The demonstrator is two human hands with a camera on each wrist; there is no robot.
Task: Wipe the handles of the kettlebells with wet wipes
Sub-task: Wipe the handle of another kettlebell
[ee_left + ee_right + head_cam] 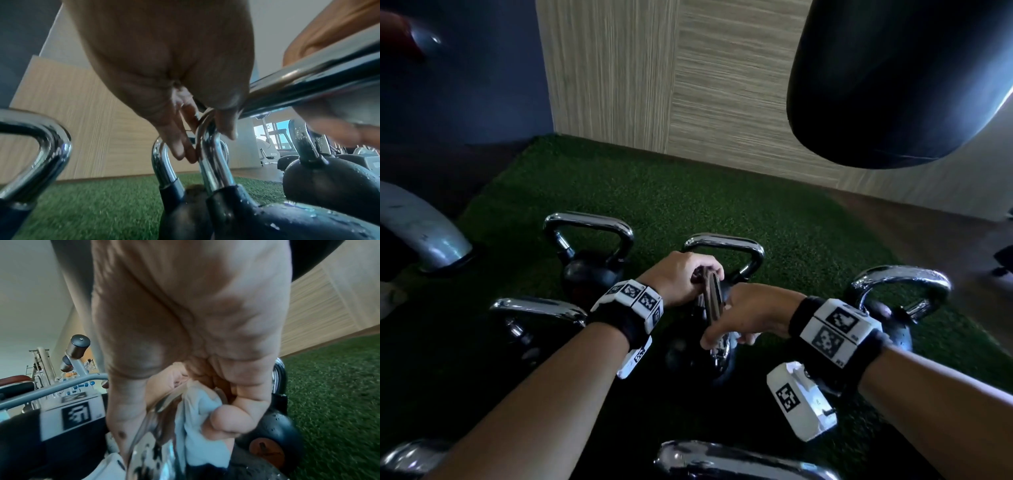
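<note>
Gripping the chrome handle [711,301] of the middle kettlebell [688,356], both hands work close together on the turf [688,192]. Left hand [681,277] has fingers curled over the handle's far end. Right hand [750,315] has fingers [224,421] curled round the near end, pinching a pale wipe [197,418] against the metal. Kettlebell stands upright on the turf, other kettlebells [592,253] around it. Black punch bag [893,82] hangs upper right.
</note>
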